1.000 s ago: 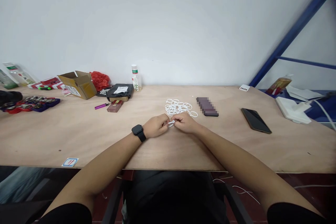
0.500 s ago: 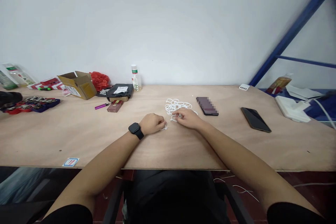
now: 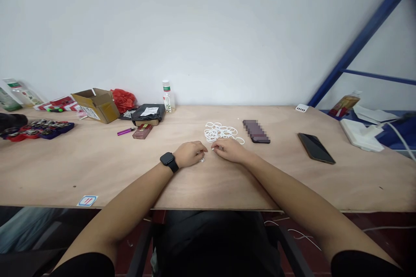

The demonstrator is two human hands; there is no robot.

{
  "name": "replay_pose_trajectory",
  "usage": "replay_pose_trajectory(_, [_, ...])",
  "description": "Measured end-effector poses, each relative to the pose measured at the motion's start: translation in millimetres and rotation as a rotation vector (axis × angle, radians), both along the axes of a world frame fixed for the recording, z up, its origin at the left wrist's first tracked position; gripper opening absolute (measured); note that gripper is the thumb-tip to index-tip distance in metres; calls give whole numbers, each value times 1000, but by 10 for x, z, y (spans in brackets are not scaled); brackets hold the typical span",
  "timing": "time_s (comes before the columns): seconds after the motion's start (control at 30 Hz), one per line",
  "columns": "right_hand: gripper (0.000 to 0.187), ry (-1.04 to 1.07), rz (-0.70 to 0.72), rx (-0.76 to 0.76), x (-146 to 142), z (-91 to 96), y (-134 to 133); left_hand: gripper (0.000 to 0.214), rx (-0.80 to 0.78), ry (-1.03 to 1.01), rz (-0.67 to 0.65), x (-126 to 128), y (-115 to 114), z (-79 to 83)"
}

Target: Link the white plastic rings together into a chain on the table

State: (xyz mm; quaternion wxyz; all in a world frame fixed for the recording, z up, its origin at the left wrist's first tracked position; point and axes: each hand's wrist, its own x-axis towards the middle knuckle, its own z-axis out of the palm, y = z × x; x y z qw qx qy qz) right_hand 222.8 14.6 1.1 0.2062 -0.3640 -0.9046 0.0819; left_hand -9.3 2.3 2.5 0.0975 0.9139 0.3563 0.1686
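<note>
A loose pile of thin white plastic rings (image 3: pixel 212 133) lies on the wooden table in front of me. My left hand (image 3: pixel 190 154), with a black watch (image 3: pixel 167 160) on its wrist, rests just nearer than the pile, its fingers closed. A small part of a white ring (image 3: pixel 203 160) sticks out beneath those fingers; the rest is hidden. My right hand (image 3: pixel 230 150) is at the near edge of the pile, thumb and fingers pinched. At its fingertips shows a white bit of a ring (image 3: pixel 212 149), mostly covered by the hand. A small gap separates both hands.
Right of the rings lie a phone (image 3: pixel 256 131) with a blurred screen and a dark phone (image 3: pixel 316 148). To the left are a maroon box (image 3: pixel 142 131), a purple lighter (image 3: pixel 125 131), a black parcel (image 3: pixel 147 113), a bottle (image 3: pixel 167 97) and an open carton (image 3: pixel 97 106).
My right hand has drawn slightly left and nearer, and the ring at its fingers is now mostly hidden. My left fingers have lifted a little, with less of the ring beneath them showing.
</note>
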Motion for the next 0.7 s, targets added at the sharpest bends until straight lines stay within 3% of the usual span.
replay_pose_trajectory(0.23, [16, 288, -36, -137, -70, 31, -67, 28, 54, -37, 107, -28, 2, 34])
replay_pose_trajectory(0.37, [16, 432, 7, -352, -110, 33, -119, 36, 107, -190, 34, -4, -40, 50])
replay_pose_trajectory(0.47, [16, 491, 37, -487, -127, 41, -147, 31, 104, -194, -39, 22, -54, 52])
replay_pose_trajectory(0.7, [17, 529, 35, -526, -133, 41, -144, 36, 120, -155, -81, 32, -17, 12])
